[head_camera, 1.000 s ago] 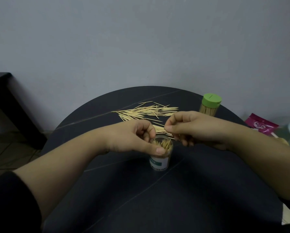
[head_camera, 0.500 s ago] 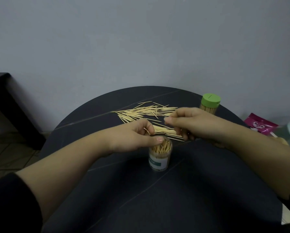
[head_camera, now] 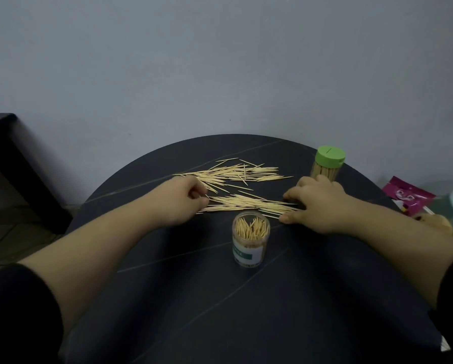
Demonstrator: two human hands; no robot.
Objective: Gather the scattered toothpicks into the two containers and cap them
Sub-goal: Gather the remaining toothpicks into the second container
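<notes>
Toothpicks [head_camera: 246, 203] are lying in a long, loose bundle on the dark round table [head_camera: 220, 311], just behind the open container [head_camera: 251, 239], and a second, more scattered drift is lying farther behind it. A person is working at both ends of the nearer bundle. The left hand [head_camera: 183, 200], behind and to the left of the open container, is curling its fingers and seems to be pinching the tips of a few sticks. The right hand [head_camera: 317, 206], behind and to the right of it, is arching loosely, with fingertips and thumb touching down at the bundle's other end and nothing gripped. Judging by this bracketing, the hands are squaring the sticks into one parallel bunch so they can be lifted together. The open container is standing upright between the forearms, close to the pile, probably for a short carry. It is holding many toothpicks on end, though it is not looking packed, and no cap for it is showing. The capped container [head_camera: 327, 164], wearing a green lid [head_camera: 330, 153], is standing behind and to the right, beyond the right hand, and is looking full.
</notes>
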